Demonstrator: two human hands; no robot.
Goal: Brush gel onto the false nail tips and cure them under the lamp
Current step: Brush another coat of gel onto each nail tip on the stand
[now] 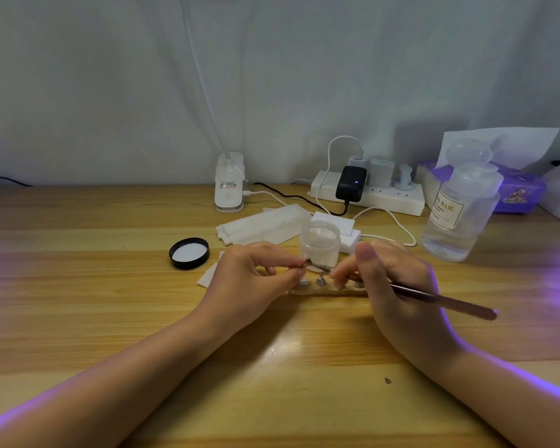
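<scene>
One wooden table [110, 318] — grey curtain [272, 76] behind

Glossy varnished wood table [110, 318], clear plastic jar [319, 244], shiny black lid [189, 253], translucent plastic bottle [459, 218]

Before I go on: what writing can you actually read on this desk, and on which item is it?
"NAIL": label of the clear pump bottle; the letters before it and the smaller lines under it are unreadable.
Red and white sticker on the white clip lamp base: too blurred to read.
Print on the purple tissue box: too blurred to read.
</scene>
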